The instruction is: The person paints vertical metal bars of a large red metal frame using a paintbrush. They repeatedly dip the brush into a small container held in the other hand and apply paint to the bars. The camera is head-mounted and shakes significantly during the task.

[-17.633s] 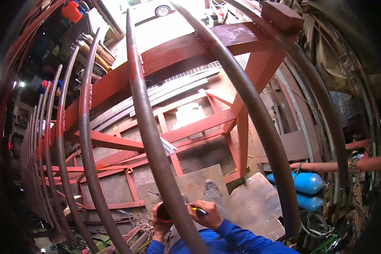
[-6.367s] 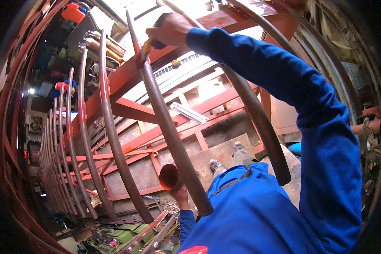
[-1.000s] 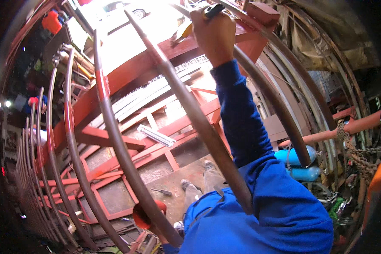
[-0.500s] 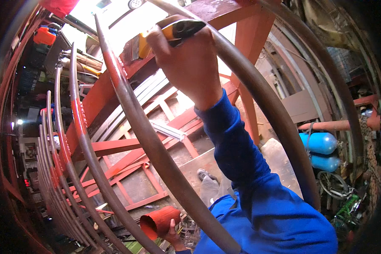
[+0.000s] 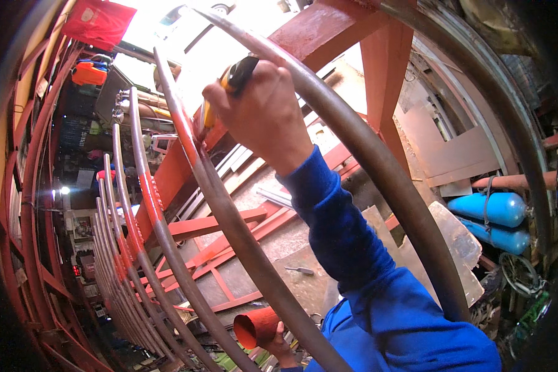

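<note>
My right hand (image 5: 268,118), in a blue sleeve, is raised in the upper middle and closed round a paintbrush (image 5: 237,77) with a yellow and black handle. Its bristle end sits by a bent brown metal pipe (image 5: 229,214), where a band of wet-looking red paint (image 5: 183,127) covers part of the tube near a red beam (image 5: 220,137). Low down, my left hand (image 5: 280,348) grips a tilted red-orange cylindrical can (image 5: 254,328), its mouth facing left. The can's inside looks red; its contents cannot be made out.
Several more curved pipes (image 5: 158,226), some with red bands, line up at the left. Another thick pipe (image 5: 378,149) passes right of my arm. Blue gas cylinders (image 5: 490,209) lie at the right. A red cloth (image 5: 98,23) hangs upper left; a small tool (image 5: 299,271) lies on the floor below.
My right hand with the paintbrush has come down and left, onto the painted part of the pipe. The view has shifted, and the can in my left hand appears farther right and lower.
</note>
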A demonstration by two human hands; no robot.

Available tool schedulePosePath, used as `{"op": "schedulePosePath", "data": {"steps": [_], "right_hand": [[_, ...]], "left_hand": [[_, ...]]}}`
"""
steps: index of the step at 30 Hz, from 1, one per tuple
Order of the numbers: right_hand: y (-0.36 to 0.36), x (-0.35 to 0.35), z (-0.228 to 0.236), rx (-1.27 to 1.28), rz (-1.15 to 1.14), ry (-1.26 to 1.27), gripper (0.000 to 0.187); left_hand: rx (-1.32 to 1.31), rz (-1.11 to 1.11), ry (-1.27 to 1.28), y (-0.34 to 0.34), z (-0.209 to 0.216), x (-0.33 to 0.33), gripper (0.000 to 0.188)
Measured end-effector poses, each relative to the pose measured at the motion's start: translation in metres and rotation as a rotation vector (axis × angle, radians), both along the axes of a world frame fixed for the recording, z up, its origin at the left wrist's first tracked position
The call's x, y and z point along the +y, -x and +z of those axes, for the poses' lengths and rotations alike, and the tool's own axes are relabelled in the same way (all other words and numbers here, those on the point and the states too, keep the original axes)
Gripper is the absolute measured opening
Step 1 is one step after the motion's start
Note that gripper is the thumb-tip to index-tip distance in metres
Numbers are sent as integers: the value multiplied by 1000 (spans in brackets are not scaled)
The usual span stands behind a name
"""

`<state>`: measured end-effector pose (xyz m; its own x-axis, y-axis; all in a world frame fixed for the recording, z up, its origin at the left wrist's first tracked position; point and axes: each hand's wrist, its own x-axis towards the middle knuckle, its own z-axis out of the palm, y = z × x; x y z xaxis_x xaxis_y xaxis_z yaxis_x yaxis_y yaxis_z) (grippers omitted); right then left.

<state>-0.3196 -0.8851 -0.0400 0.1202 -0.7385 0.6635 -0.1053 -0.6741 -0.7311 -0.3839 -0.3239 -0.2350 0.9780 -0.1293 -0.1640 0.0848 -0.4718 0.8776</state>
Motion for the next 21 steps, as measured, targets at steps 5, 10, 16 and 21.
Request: {"op": "schedulePosePath", "data": {"steps": [5, 10, 16, 21], "right_hand": [[-23, -15, 18, -120, 88, -204, 29], [-22, -5, 25, -23, 258, -201, 27], [-22, -6, 48, -78, 318, -197, 28], [-18, 0, 63, -42, 410, -203, 32]], "left_hand": [[5, -14, 13, -3, -1, -7, 79], [4, 0, 19, 1, 1, -10, 78], [10, -11, 29, 2, 3, -18, 78], [7, -9, 29, 5, 4, -20, 78]]}}
